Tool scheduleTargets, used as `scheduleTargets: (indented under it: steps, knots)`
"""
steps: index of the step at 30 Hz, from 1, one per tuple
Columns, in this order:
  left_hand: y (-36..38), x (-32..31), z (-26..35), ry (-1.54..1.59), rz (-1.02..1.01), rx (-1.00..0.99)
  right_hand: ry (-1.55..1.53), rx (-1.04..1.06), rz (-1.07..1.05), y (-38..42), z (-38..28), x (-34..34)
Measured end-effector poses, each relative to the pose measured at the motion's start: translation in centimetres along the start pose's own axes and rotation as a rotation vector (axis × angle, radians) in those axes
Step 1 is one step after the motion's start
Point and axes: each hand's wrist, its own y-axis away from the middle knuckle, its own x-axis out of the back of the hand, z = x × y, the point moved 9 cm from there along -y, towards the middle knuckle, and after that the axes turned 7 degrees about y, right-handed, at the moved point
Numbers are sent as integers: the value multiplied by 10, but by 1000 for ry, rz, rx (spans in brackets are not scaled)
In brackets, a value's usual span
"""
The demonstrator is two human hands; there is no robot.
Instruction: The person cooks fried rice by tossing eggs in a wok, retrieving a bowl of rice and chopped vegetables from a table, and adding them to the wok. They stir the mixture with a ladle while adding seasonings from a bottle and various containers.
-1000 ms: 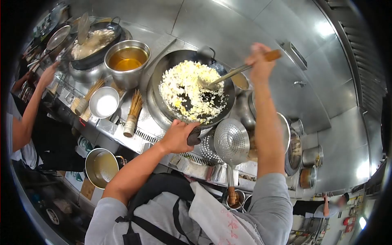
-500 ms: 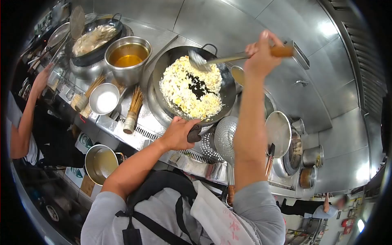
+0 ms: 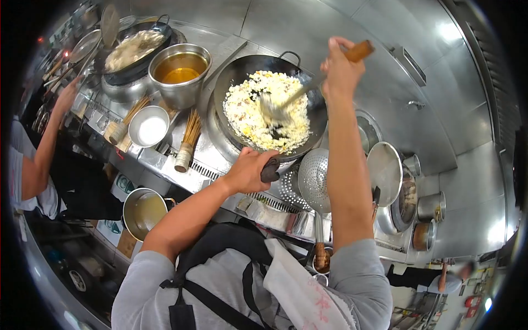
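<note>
Fried rice with egg (image 3: pixel 239 113) is spread in a large black wok (image 3: pixel 230 77), with dark bare metal showing near its middle. My right hand (image 3: pixel 342 69) is closed around the wooden-handled shaft of a ladle (image 3: pixel 305 88), high over the wok's right side. The ladle's head is blurred by motion down in the rice. At the near rim, my left hand (image 3: pixel 250 171) grips the wok handle through a dark cloth (image 3: pixel 270 170); the handle itself is hidden.
A pot of yellow oil (image 3: pixel 155 71), a bowl of white liquid (image 3: pixel 135 132) and a bamboo brush (image 3: pixel 187 140) stand left of the wok. On the right lie a perforated skimmer (image 3: pixel 314 179) and a strainer (image 3: pixel 384 173). A co-worker's arm (image 3: pixel 52 129) reaches toward another wok (image 3: pixel 124 77).
My right hand has moved slightly left and the ladle's head has dropped from the wok's far side into the rice. The rice has shifted across the bare patch. My left hand keeps its grip.
</note>
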Motion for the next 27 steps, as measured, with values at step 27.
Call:
scheduleTargets:
  steps: [27]
  knots:
    - [4,2,-3,51,78,-43,-1,-89,-265,4,-28,-31]
